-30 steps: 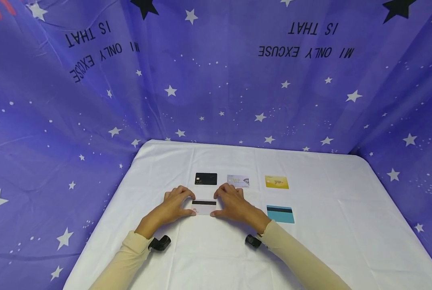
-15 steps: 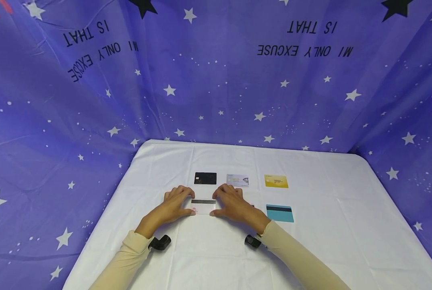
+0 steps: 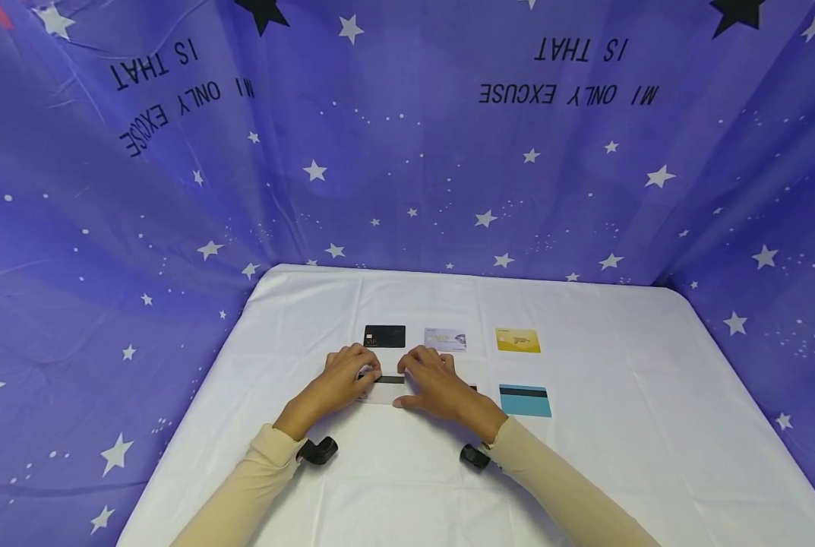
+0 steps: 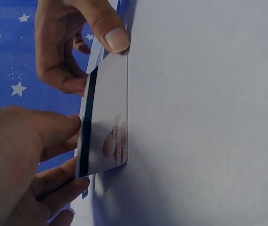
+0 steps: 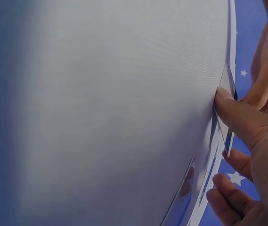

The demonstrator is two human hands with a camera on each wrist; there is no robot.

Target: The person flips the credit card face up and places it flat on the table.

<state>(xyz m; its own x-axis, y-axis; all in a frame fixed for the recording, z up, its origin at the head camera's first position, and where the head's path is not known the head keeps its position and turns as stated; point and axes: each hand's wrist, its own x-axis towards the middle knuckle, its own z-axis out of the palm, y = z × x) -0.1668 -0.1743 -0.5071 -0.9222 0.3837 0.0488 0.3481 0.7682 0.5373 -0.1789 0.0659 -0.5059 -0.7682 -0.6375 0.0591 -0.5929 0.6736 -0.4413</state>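
A pale bank card (image 3: 385, 393) with a dark magnetic stripe lies in the front row at the left, stripe side up. My left hand (image 3: 342, 377) pinches its far left corner, thumb on top and fingers beneath. In the left wrist view, the card (image 4: 105, 94) is raised along its striped edge, with a shadow beneath its left end. My right hand (image 3: 441, 386) holds the card's right end, thumb (image 5: 224, 94) at the near corner and index finger curled at the far one. Behind the hands lie a black VIP card (image 3: 384, 336) and a silver VIP card (image 3: 446, 339).
A yellow card (image 3: 518, 340) lies at the back right, and a blue card (image 3: 525, 401) with a dark stripe lies in front of it. Another card (image 3: 474, 388) is mostly hidden under the right hand. The white tablecloth (image 3: 619, 456) ends at a purple star-patterned curtain (image 3: 407, 175).
My left hand has moved right and away from me, its thumb going from the near left corner to the striped far edge. The right hand has stayed at the right end.
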